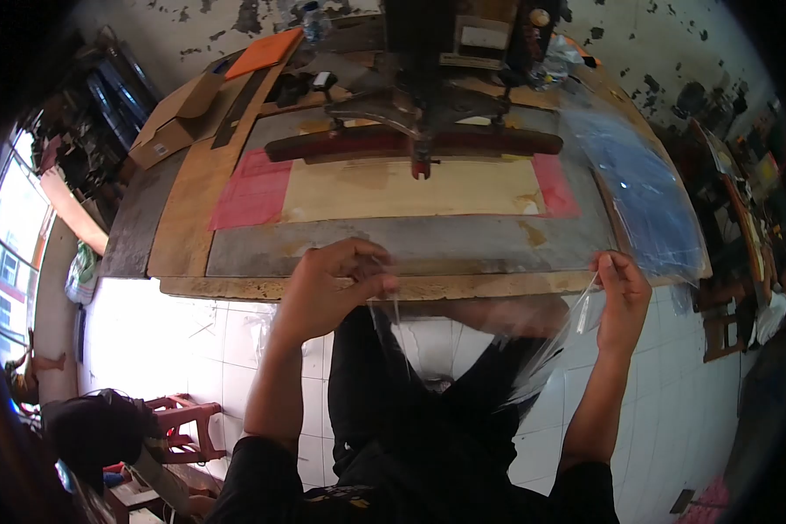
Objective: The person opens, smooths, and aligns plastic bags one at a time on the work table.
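Clear plastic film (576,327) hangs between two hands at the workbench (463,237). Left hand (336,284) holds one side, fingers curled nearly closed; right hand (622,293) pinches the other, fingertips together.

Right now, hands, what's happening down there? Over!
Right hand pinching clear plastic film; left hand at its other side, grip blurred. Film spread between them. Nothing seen blocking; dark red bar beyond, over worktable.

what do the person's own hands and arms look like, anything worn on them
The left hand and right hand are ungloved, with slender fingers. The forearms are bare, with no watch showing. Dark, seemingly black sleeves end around the elbows.
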Available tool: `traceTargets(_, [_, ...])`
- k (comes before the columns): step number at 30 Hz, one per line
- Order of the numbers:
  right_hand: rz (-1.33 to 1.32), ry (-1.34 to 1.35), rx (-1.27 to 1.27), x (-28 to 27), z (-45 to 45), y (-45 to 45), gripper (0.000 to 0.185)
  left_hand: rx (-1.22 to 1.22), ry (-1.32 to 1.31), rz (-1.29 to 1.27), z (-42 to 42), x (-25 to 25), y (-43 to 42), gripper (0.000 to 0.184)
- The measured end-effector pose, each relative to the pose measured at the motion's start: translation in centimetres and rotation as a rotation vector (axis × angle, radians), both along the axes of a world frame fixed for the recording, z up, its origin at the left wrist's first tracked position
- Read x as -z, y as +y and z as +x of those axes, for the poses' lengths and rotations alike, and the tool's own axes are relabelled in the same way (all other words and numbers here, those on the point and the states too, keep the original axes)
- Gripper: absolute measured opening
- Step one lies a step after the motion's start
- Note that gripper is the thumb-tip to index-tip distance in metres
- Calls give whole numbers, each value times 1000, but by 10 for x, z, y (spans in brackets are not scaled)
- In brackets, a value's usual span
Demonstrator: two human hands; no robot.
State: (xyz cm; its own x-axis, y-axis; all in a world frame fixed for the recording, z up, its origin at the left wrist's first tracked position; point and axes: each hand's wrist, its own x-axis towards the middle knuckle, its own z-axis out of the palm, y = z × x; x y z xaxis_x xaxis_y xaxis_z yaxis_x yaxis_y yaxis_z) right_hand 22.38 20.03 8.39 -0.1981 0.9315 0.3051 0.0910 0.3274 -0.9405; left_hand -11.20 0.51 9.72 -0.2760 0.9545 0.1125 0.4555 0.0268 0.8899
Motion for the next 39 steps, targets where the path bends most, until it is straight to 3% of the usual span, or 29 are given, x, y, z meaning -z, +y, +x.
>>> traceTargets(1, [2,7,-14,3,-3,4,25,-40,-137,82,0,2,3,30])
traceTargets(3, [-12,4,23,8,-7,9,25,-39,-115,96,2,3,3,35])
traceTargets(5, [-27,20,2,13,-7,15,24,-58,-272,191,4,4,6,38])
traceTargets(24, [-91,-23,-121,15,-4,29,22,-55,-197,130,-7,5,8,31])
traceTargets(29, [-88,-46,-138,11,-20,33,20,-182,-7,89,-12,-5,13,28])
traceTargets(33, [12,-199,-134,5,-52,47,19,-266,-45,80,-27,1,26,21])
traceTargets(36, [178,-376,-163,14,-81,78,16,-289,160,92,-48,16,43,20])
traceTargets(38, [208,-471,-167,14,-104,90,16,-199,556,22,-66,24,54,30])
traceTargets(39, [233,-570,-171,15,-114,95,16,-201,557,26,-70,21,59,30])
